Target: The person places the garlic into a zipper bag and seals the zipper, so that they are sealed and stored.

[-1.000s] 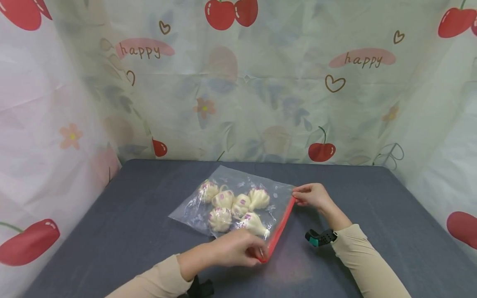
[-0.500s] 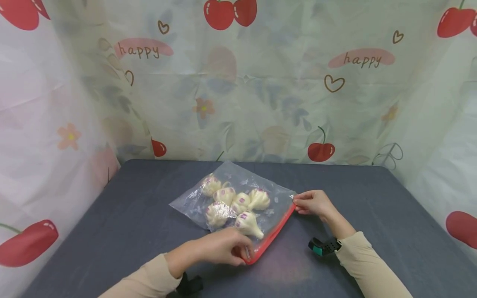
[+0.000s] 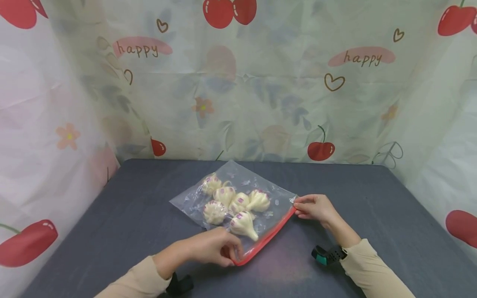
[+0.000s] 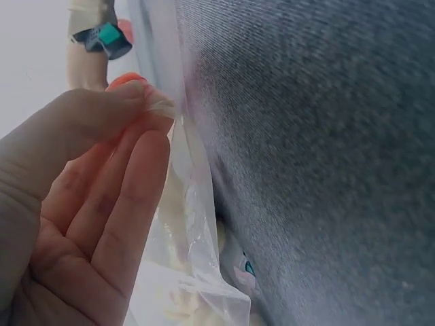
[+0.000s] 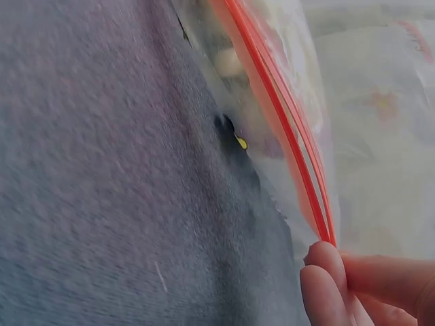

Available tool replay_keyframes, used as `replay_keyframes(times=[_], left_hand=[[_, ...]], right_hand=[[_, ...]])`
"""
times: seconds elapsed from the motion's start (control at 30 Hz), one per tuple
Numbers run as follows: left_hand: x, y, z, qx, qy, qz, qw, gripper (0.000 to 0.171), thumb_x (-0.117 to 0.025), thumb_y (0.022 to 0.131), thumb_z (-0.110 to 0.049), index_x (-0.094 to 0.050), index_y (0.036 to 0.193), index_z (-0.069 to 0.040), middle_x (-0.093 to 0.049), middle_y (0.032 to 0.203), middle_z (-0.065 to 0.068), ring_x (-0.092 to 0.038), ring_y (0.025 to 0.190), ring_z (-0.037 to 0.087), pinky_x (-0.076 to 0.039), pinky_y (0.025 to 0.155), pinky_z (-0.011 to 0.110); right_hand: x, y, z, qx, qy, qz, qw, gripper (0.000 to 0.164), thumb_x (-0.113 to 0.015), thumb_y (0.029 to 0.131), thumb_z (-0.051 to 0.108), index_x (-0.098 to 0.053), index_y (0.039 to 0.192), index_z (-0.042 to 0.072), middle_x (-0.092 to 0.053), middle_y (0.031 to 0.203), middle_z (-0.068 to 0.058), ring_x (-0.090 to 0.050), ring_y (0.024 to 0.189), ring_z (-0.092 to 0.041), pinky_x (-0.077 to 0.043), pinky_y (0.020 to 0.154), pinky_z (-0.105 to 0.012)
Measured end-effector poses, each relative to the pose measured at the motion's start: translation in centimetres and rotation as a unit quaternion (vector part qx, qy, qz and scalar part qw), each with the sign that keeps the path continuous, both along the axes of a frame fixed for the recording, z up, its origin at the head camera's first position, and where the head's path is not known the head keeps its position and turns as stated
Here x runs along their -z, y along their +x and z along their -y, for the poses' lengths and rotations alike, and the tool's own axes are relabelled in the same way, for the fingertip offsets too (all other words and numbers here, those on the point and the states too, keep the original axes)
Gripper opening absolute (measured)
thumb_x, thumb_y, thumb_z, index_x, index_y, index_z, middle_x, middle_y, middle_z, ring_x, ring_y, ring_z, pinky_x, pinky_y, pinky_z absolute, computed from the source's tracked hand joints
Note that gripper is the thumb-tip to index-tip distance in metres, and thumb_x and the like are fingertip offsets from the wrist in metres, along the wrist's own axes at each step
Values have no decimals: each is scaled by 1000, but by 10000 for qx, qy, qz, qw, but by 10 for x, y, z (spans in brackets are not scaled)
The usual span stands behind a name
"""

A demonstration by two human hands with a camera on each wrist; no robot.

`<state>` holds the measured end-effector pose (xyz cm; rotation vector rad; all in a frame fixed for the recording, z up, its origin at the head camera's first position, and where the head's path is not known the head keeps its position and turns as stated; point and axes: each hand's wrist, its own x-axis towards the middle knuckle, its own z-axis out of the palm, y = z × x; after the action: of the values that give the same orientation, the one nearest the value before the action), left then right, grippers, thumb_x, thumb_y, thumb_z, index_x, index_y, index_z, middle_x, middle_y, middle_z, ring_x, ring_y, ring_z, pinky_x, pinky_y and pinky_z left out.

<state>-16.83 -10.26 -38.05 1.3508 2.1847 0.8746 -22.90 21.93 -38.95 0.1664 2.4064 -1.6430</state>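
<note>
A clear zip bag (image 3: 275,198) with a red zip strip (image 3: 265,240) lies on the dark table, several garlic bulbs (image 3: 243,223) inside it. At the near end of the strip my left hand (image 3: 214,246) pinches the bag's corner between thumb and fingers. My right hand (image 3: 314,209) pinches the strip's far end. In the left wrist view the thumb presses the red corner (image 4: 129,80) against a finger. Two red zip lines (image 5: 289,129) run side by side in the right wrist view, with a narrow gap between them, and meet at the fingertips.
The dark grey table (image 3: 354,186) spreads around the bag. A printed curtain (image 3: 246,103) hangs behind it and along both sides. Black straps are on both wrists, the right wrist strap (image 3: 328,254) with a teal part.
Both hands have come nearer, the left also moving left. The red strip now slants more, and the bag has turned with it. Both hands keep their pinch.
</note>
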Motion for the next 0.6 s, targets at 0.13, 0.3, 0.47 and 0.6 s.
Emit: replay_keyframes(times=[0.13, 0.3, 0.47, 0.6], left_hand=[[0, -1, 3, -135, -44, 250, 9996, 15, -67, 80, 4, -64, 91, -6, -72, 81, 6, -61, 73, -8, -50, 68, 12], [-1, 0, 1, -160, -157, 230, 9995, 14, -67, 80, 3, -65, 91, -6, -72, 83, 5, -61, 74, -7, -50, 68, 12], [-9, -1, -5, 40, -263, 157, 9995, 15, -71, 79, -1, -64, 92, -5, -70, 88, 6, -63, 78, -3, -50, 70, 12], [-26, -7, -12, 169, -205, 75, 9996, 21, -75, 78, -9, -64, 95, -4, -69, 93, 9, -68, 83, 6, -51, 73, 13]], right_hand=[[-1, 4, 1, 52, -180, -57, 9998, 37, -65, 87, 10, -58, 116, -12, -68, 73, 2, -66, 63, -5, -56, 65, -26], [-2, 6, 3, 124, -236, -134, 9996, 35, -65, 87, 11, -58, 114, -11, -68, 74, 2, -66, 63, -5, -57, 64, -27], [-3, 7, 1, 68, -362, -184, 9992, 36, -64, 89, 10, -55, 117, -10, -70, 76, 1, -67, 63, -7, -57, 65, -28], [-6, 9, -2, -64, -386, -228, 9990, 42, -62, 91, 14, -49, 124, -7, -71, 79, -1, -68, 65, -8, -57, 66, -29]])
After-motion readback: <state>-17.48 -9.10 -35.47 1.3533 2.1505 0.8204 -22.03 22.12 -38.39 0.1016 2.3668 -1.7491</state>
